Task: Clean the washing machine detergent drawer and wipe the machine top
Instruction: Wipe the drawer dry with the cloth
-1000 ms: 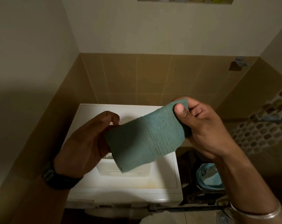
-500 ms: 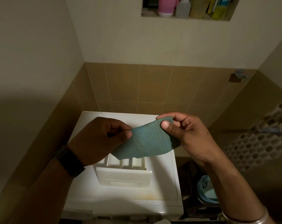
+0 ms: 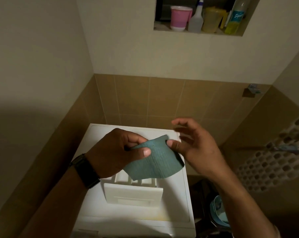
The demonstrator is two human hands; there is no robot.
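My right hand [image 3: 195,146] is blurred, so I cannot tell whether its thumb touches the cloth [image 3: 153,160]. The cloth and my left hand [image 3: 116,152] hide the back of the drawer [image 3: 133,193]. The bottom edge cuts off the machine [image 3: 183,212] front.

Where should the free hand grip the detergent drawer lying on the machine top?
Probably the detergent drawer by its broad front panel, coming from the near side with the right hand: that panel faces the person, while the green cloth overhangs the compartments.
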